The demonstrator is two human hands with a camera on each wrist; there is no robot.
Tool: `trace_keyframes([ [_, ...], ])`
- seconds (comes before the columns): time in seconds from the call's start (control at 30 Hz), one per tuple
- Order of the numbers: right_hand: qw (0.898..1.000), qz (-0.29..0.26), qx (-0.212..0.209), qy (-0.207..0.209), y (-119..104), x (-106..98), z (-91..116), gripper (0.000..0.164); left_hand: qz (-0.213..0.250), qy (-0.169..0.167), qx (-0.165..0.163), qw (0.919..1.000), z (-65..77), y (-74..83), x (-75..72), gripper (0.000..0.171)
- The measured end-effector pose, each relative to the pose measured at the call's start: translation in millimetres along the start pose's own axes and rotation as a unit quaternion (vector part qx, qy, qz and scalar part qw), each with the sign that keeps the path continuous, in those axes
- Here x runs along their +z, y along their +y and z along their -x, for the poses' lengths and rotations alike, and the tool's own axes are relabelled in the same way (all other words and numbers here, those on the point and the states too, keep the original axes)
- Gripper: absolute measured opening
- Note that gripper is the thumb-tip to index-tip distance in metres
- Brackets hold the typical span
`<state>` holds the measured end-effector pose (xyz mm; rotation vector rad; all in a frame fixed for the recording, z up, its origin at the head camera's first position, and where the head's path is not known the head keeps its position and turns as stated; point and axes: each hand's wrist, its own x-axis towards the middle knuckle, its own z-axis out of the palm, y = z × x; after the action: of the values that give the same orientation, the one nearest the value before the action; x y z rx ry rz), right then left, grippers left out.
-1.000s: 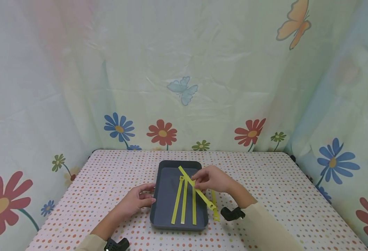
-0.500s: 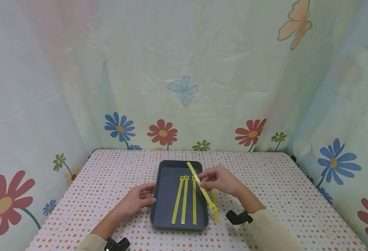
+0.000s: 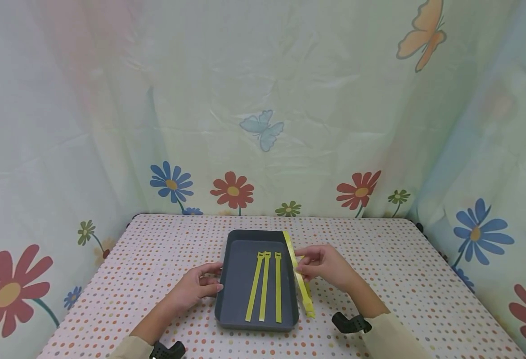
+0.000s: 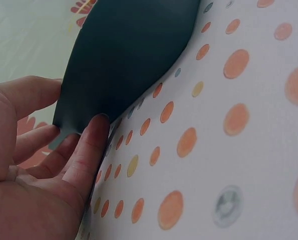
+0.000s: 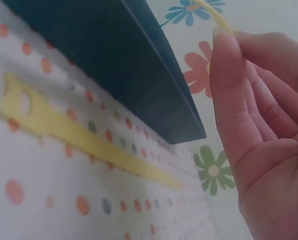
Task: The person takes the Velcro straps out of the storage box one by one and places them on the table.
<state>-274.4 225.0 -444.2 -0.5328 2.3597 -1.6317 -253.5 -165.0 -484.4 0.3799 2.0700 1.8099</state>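
A dark grey rectangular tray (image 3: 238, 294) stands in front of me with three yellow cable ties (image 3: 254, 286) lying lengthwise in it, slotted heads toward the back. My left hand (image 3: 195, 288) holds the tray's left side; the left wrist view has fingertips at the rim and the thumb (image 4: 94, 140) against the outer wall. Between thumb and forefinger my right hand (image 3: 323, 264) pinches another yellow cable tie (image 3: 290, 249) over the tray's right edge. A further cable tie (image 5: 88, 135) lies on the table beside the tray, mostly hidden behind the held one in the head view.
The table (image 3: 177, 239) has a polka-dot cover. A flowered curtain (image 3: 263, 75) hangs behind it and along both sides. Each wrist bears a black camera mount (image 3: 351, 323).
My right hand has moved right with the pinched cable tie, from over the tray's middle to its right edge, and the tie now points more front to back. The left hand stays put.
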Motion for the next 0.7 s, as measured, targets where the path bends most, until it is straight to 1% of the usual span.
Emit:
trace_keyframes([
  [0.13,1.000,-0.024,0.011,0.015,4.8,-1.2,7.1,0.052,-0.001,0.002,-0.002,1.0000,-0.3,0.3,0.1,0.070],
  [0.33,0.998,-0.051,0.020,0.030,14.5,-3.2,15.5,0.053,-0.002,0.002,0.000,1.0000,-0.3,-0.7,0.1,0.071],
  [0.53,0.997,-0.047,0.034,0.049,20.9,-4.8,20.7,0.054,0.000,0.001,-0.002,1.0000,-0.9,-0.8,-0.5,0.070],
  [0.7,0.995,-0.040,0.058,0.070,23.5,-5.1,23.8,0.055,0.002,-0.004,0.003,1.0000,-1.2,-2.3,-1.4,0.072],
])
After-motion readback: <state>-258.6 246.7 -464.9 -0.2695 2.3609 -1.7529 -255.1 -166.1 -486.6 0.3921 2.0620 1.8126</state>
